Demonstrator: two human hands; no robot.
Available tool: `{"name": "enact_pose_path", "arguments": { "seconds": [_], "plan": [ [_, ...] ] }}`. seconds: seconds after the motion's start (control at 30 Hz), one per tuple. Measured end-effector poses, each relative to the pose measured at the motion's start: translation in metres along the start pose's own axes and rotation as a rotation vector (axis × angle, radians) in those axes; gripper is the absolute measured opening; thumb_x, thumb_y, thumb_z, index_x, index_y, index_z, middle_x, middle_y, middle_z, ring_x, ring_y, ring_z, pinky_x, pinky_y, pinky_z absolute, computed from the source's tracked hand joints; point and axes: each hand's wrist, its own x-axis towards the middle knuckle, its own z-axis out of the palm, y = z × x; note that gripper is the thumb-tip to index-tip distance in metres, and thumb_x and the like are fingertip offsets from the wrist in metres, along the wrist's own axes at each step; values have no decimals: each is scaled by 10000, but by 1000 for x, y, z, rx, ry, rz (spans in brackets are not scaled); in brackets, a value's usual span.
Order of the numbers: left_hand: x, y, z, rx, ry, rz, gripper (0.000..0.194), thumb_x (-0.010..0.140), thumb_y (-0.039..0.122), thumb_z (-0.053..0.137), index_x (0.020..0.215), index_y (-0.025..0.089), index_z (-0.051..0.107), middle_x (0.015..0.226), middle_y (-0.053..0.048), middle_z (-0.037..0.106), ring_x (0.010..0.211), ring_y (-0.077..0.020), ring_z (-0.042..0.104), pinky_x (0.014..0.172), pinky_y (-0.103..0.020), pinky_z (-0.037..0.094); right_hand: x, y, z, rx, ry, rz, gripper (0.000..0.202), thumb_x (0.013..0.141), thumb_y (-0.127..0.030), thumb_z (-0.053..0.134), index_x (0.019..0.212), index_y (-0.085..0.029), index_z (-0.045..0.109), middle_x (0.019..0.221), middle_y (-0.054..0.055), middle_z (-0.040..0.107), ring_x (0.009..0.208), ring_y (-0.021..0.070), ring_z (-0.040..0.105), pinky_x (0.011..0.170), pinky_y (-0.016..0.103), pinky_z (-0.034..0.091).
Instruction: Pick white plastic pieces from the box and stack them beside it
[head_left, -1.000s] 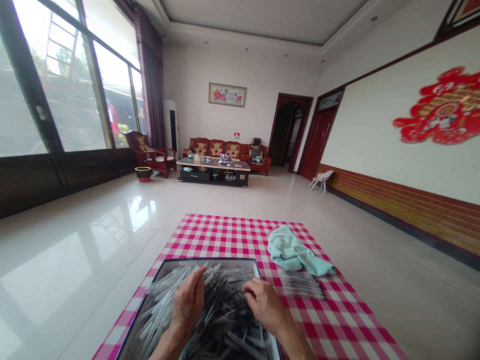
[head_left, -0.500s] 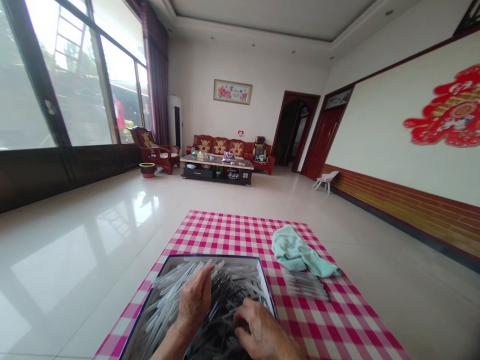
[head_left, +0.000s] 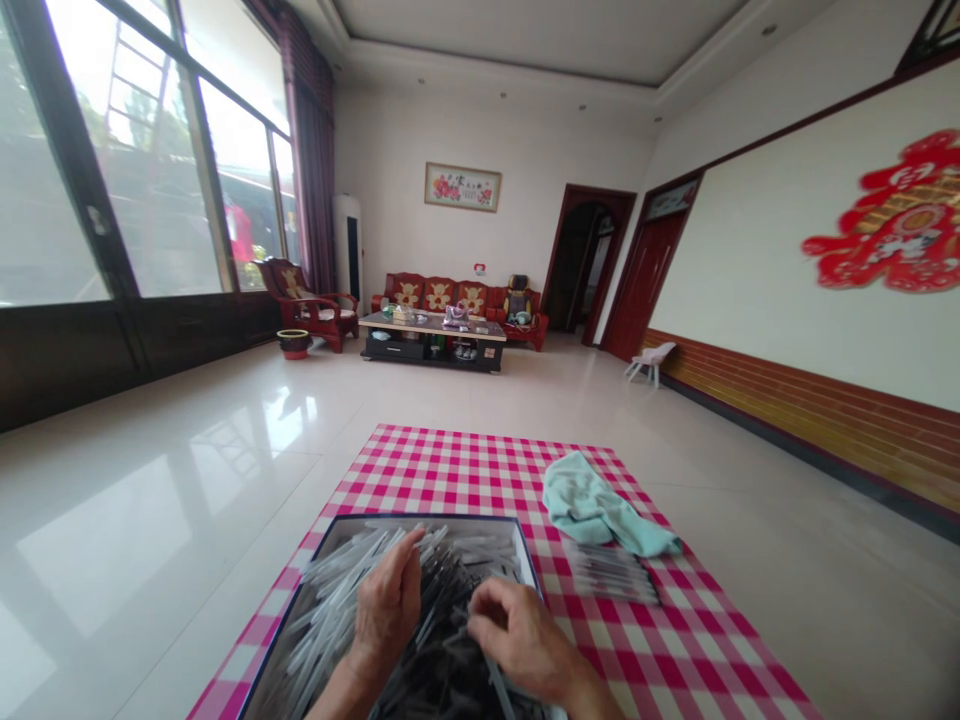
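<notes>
Over the box [head_left: 528, 562] of heaped tubes [head_left: 319, 625], the left hand [head_left: 388, 597] is hovering loosely cupped, the right hand [head_left: 514, 635] nearly pinching; whether either is gripping any, I cannot tell. Picking-out seems underway, calling for careful pinching.

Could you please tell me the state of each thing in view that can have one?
Box, open, holding jumbled slender pieces
Mint cloth, crumpled
Laid-out pieces, side by side
Checked cover, spread flat
Left hand, cupped, grip unclear
Right hand, fingers curled, grip unclear
Curtain, gathered
Red door, appears shut
</notes>
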Motion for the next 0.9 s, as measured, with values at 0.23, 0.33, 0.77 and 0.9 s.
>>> {"name": "enact_pose_path", "arguments": {
  "seconds": [0.23, 0.33, 0.77, 0.9],
  "plan": [
    [1, 6, -1, -96, -92, 80, 221, 964, 189, 424, 1095, 187, 603, 878, -42, 727, 747, -143, 711, 675, -213, 555, 28, 15, 1, 731, 344, 130, 365, 736, -502, 730, 827, -158, 652, 721, 0, 653, 579, 101, 529, 536, 203, 430],
    [1, 8, -2, -135, -154, 95, 212, 965, 177, 424, 1090, 192, 594, 855, -40, 715, 737, -142, 700, 667, -213, 544, 31, 20, 7, 884, 422, 195, 412, 664, -507, 803, 806, -142, 676, 680, -2, 654, 571, 91, 551, 512, 179, 451],
    [7, 25, -10, -297, -370, 111, 190, 959, 224, 488, 1079, 230, 635, 839, -21, 667, 727, -128, 649, 657, -209, 526, 37, 17, 34, 1513, 409, 489, 257, 611, -239, 879, 732, -139, 676, 633, 4, 728, 550, 116, 685, 471, 175, 542],
    [5, 20, -7, -299, -266, 22, 258, 951, 267, 494, 1179, 217, 605, 957, -58, 705, 841, -168, 684, 739, -267, 565, 34, 17, 42, 1560, 285, 536, 206, 648, -217, 852, 733, -124, 689, 668, 20, 743, 550, 118, 690, 482, 184, 540]
  ]
}}
